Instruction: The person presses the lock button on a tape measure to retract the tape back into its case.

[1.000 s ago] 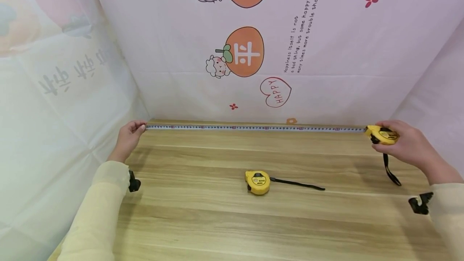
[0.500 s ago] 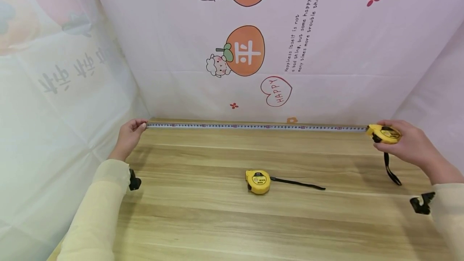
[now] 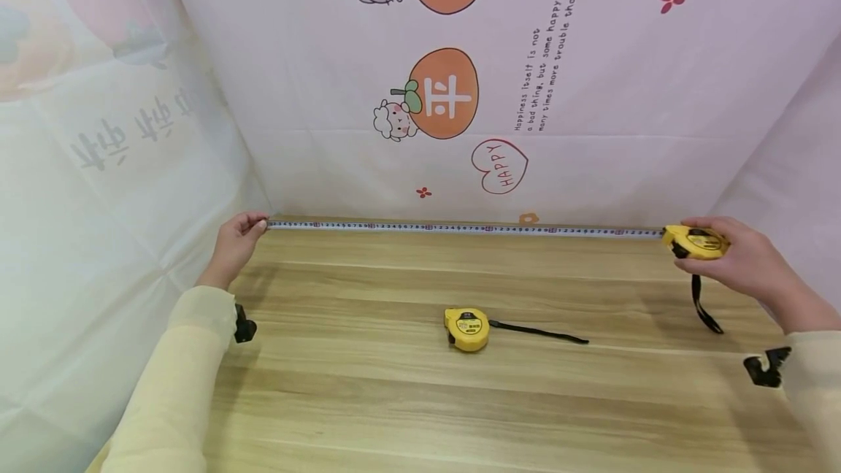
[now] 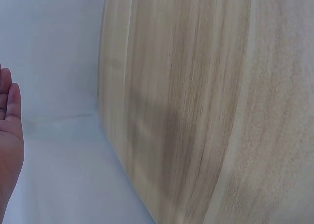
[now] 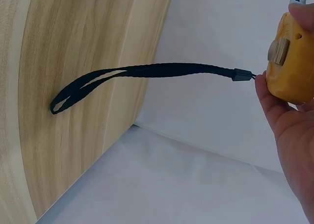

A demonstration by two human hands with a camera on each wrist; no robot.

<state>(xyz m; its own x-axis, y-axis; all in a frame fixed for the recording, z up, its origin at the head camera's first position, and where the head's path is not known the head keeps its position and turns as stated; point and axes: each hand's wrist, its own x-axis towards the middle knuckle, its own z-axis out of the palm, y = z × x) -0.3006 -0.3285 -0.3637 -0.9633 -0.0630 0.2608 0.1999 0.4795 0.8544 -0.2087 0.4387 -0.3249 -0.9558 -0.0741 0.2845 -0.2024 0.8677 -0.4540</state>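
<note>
gripped in a person's right hand [image 3: 752,260], a yellow tape measure [image 3: 699,243] extends its blade [image 3: 453,229] along a wooden table's [image 3: 394,407] far edge to the left hand [image 3: 235,241], which pinches the tip; a second tape measure [image 3: 468,331] lies nearer.

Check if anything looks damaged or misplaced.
The printed white fabric backdrop looks odd: its lettering runs sideways. The rounded yellow tape measure in the right hand and its twin on the wooden table look undamaged.

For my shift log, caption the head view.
Left hand pinches the end of a tape stretched from the case in the right hand; another tape measure lies on the table.
</note>
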